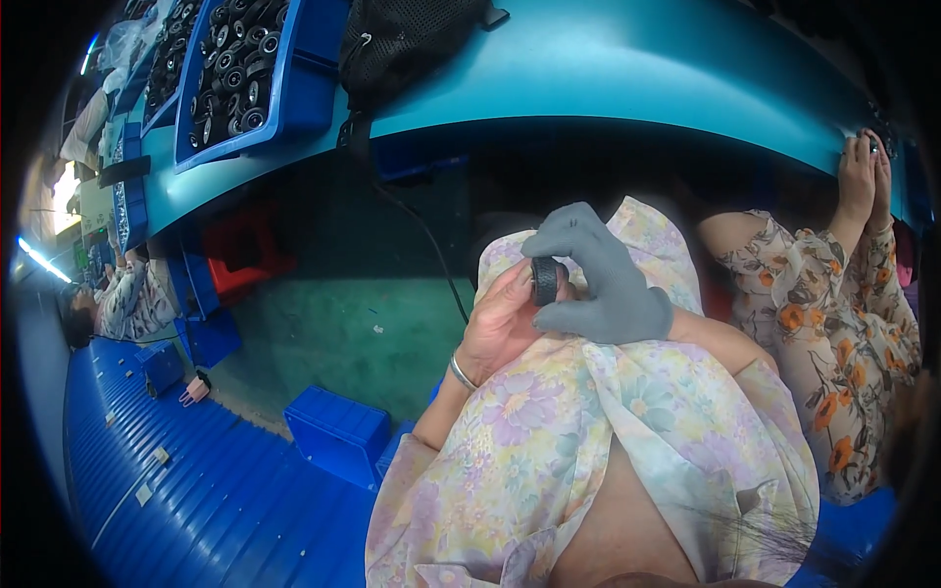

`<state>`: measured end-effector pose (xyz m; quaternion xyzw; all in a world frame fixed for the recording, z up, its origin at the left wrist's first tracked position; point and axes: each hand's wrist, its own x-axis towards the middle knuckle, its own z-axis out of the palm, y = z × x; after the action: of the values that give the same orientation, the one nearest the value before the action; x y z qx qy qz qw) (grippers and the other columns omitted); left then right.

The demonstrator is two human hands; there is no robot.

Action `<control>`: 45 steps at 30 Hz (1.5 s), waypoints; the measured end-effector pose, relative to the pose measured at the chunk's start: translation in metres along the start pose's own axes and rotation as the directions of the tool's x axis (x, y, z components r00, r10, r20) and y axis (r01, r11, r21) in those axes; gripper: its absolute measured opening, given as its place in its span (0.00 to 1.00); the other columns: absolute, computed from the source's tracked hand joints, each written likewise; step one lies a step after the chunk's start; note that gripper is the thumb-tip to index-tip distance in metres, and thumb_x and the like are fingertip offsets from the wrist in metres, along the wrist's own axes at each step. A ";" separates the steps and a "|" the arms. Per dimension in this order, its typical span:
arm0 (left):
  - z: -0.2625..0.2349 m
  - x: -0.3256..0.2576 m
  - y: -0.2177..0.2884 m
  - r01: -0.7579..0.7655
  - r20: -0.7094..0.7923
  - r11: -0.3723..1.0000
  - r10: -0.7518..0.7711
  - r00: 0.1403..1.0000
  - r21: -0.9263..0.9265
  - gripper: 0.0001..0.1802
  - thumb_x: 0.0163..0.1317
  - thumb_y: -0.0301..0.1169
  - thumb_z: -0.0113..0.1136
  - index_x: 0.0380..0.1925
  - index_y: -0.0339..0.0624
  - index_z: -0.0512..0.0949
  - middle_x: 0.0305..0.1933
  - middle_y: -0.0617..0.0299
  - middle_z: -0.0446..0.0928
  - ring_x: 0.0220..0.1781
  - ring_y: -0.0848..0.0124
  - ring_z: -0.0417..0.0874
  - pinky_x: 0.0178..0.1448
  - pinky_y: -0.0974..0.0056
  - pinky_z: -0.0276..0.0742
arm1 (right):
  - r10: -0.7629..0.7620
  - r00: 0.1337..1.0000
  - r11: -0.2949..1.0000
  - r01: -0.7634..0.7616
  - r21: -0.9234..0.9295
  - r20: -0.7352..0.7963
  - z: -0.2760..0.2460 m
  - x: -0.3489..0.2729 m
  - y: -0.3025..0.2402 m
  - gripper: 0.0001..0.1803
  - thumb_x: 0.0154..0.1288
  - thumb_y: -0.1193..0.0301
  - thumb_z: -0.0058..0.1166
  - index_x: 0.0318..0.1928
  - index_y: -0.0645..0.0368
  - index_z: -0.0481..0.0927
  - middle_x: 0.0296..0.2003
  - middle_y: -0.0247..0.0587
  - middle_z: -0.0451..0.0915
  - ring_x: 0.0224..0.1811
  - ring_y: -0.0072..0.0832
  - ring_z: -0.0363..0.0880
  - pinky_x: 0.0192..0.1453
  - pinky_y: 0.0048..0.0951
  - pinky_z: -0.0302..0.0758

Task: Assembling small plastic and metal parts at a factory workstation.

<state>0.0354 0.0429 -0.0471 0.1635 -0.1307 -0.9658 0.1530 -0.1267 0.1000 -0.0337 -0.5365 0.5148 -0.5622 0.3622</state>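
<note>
Above my lap, a small black toy wheel with a ribbed tyre (pixel 546 281) is between my two hands. My left hand (pixel 502 318), bare and with a silver bracelet on the wrist, is closed on the wheel from the left. My right hand (pixel 608 279) wears a grey glove and curls round the wheel from the right, fingers over its top and thumb below it. Part of the wheel's right side is hidden by the fingers. The wheel stands on edge, its tread facing me.
A blue bin (pixel 279 113) full of black wheels stands on the turquoise table (pixel 588 69), beside a black mesh bag (pixel 407 49). A red stool (pixel 245 250) and blue crate (pixel 338 431) are leftward. A co-worker's hands (pixel 863 171) are at the right.
</note>
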 end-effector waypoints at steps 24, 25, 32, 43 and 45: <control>-0.014 -0.008 -0.008 0.125 -0.119 0.950 -0.164 0.979 -0.286 0.17 0.65 0.34 0.54 0.53 0.43 0.71 0.52 0.61 0.72 0.55 0.70 0.72 0.67 0.58 0.64 | -0.077 0.995 0.932 0.096 -0.349 0.066 0.009 0.017 -0.013 0.26 0.40 0.66 0.71 0.43 0.55 0.75 0.37 0.43 0.71 0.42 0.39 0.70 0.45 0.37 0.67; -0.015 -0.008 -0.008 0.130 -0.107 0.957 -0.163 0.981 -0.261 0.17 0.64 0.33 0.55 0.52 0.42 0.72 0.51 0.60 0.72 0.54 0.70 0.72 0.66 0.59 0.65 | -0.079 0.994 0.931 0.098 -0.351 0.069 0.010 0.018 -0.014 0.26 0.40 0.66 0.71 0.43 0.55 0.75 0.37 0.43 0.71 0.42 0.39 0.70 0.45 0.37 0.67; -0.010 -0.012 -0.005 0.116 -0.117 0.956 -0.153 0.981 -0.271 0.17 0.61 0.30 0.56 0.51 0.40 0.73 0.48 0.60 0.72 0.52 0.70 0.73 0.64 0.61 0.66 | -0.087 0.991 0.923 0.118 -0.366 0.101 0.012 0.020 -0.020 0.26 0.42 0.63 0.70 0.44 0.54 0.76 0.39 0.42 0.71 0.45 0.39 0.69 0.49 0.38 0.65; 0.013 -0.014 0.017 -0.243 -0.233 0.957 0.276 0.932 0.160 0.09 0.70 0.35 0.51 0.42 0.42 0.70 0.43 0.65 0.74 0.44 0.76 0.74 0.52 0.67 0.71 | 0.034 0.991 0.988 -0.014 -0.156 0.130 0.011 0.019 -0.012 0.26 0.48 0.73 0.66 0.51 0.56 0.76 0.43 0.40 0.73 0.49 0.36 0.70 0.49 0.32 0.72; 0.010 -0.017 0.018 -0.277 -0.194 0.930 0.326 0.925 0.240 0.08 0.70 0.35 0.51 0.39 0.43 0.70 0.42 0.65 0.74 0.43 0.77 0.74 0.50 0.69 0.71 | 0.009 0.989 0.991 0.011 -0.134 0.150 0.011 0.020 -0.009 0.26 0.49 0.75 0.65 0.51 0.56 0.76 0.44 0.42 0.74 0.48 0.36 0.73 0.49 0.34 0.72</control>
<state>0.0513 0.0338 -0.0279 0.2673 -0.2363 -0.8859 0.2965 -0.1181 0.0806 -0.0216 -0.6006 0.5225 -0.4844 0.3627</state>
